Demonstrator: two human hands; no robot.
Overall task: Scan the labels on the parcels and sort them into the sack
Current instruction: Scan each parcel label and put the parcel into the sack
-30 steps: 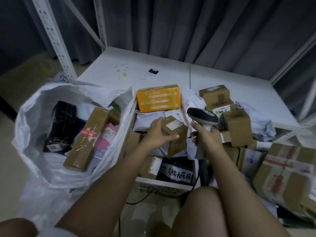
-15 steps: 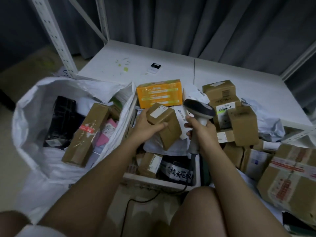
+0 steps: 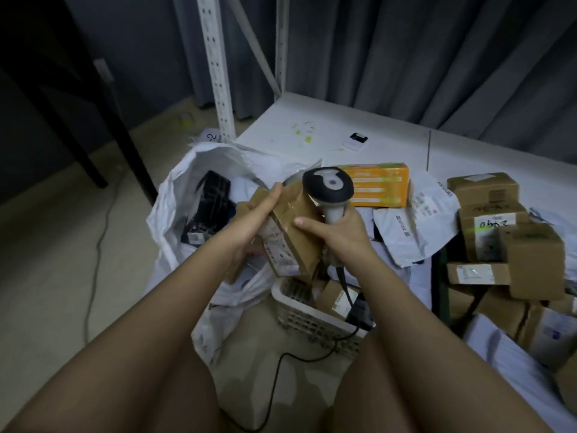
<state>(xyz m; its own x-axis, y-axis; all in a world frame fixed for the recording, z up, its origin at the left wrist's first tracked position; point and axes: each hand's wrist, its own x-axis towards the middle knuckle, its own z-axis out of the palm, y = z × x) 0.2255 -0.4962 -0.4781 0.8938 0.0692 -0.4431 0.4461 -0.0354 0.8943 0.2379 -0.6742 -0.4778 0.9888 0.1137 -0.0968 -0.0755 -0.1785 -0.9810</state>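
My left hand point(image 3: 254, 218) grips a small brown cardboard parcel point(image 3: 295, 237), tilted, with its white label facing down-left. My right hand point(image 3: 340, 234) holds the handle of a black-headed barcode scanner point(image 3: 327, 189), whose head stands just above the parcel; the right thumb touches the parcel's side. Both are over the edge between the white sack point(image 3: 175, 195) and a white plastic basket point(image 3: 299, 310). The sack stands open at the left with a black parcel point(image 3: 212, 201) inside.
An orange box point(image 3: 379, 182) lies on the white platform point(image 3: 312, 132) behind the hands. Brown boxes point(image 3: 487, 214) are stacked at the right, with grey mailer bags point(image 3: 409, 232) between. The scanner cable point(image 3: 281, 370) runs down between my knees. A shelf post point(image 3: 215, 67) stands behind the sack.
The left hand has carried the parcel left and up toward the sack. The scanner has followed and now sits right over it. The camera view has swung to the left.
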